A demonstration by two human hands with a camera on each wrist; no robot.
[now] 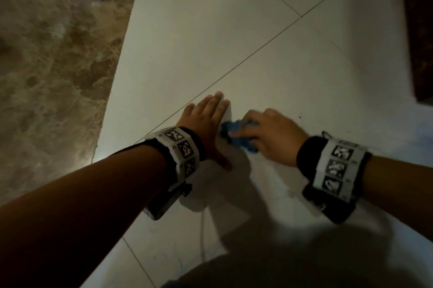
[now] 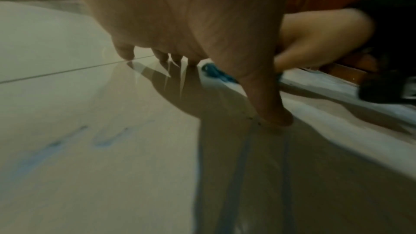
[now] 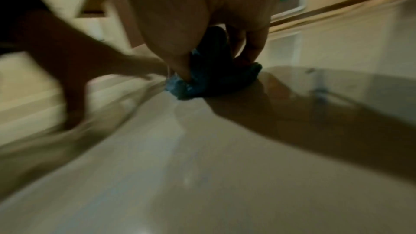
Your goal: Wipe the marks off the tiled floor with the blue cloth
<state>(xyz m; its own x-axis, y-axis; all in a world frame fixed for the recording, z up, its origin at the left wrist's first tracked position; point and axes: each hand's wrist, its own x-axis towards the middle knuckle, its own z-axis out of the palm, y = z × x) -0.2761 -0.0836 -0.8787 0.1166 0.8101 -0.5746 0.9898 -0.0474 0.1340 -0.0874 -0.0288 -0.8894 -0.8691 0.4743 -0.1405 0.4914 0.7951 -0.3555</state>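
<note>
Wiping is under way. The right hand (image 1: 269, 134) has its fingers (image 1: 243, 133) curled down over the bunched blue cloth (image 1: 236, 134), clamped on it and pressing it against the tiled floor (image 1: 234, 41); the right wrist view confirms the cloth (image 3: 202, 81) wadded beneath the fingertips and in contact with the tile. The cloth lies just beside the index-finger side of the left hand (image 1: 206, 123), between the two hands. The left hand is planted flat on the floor as a brace, its fingers (image 1: 216, 102) straight and slightly apart, holding nothing; their tips reach the grout line (image 1: 257, 51). The step in hand is judged to be scrubbing the patch directly under the right fingers; blur in the right wrist view suggests the stroke is in motion. Work remains: the left wrist view shows faint blue streaks (image 2: 101, 141) on the tile on the wrist side of the left fingers, well back from the cloth, and a small dark speck (image 1: 300, 116) sits beyond the right knuckles. The next move calls for keeping downward pressure on the cloth and carrying it back toward those streaks, which likely requires lifting or shifting the bracing left hand out of the path. Whether the patch under the cloth is clean cannot be told.
</note>
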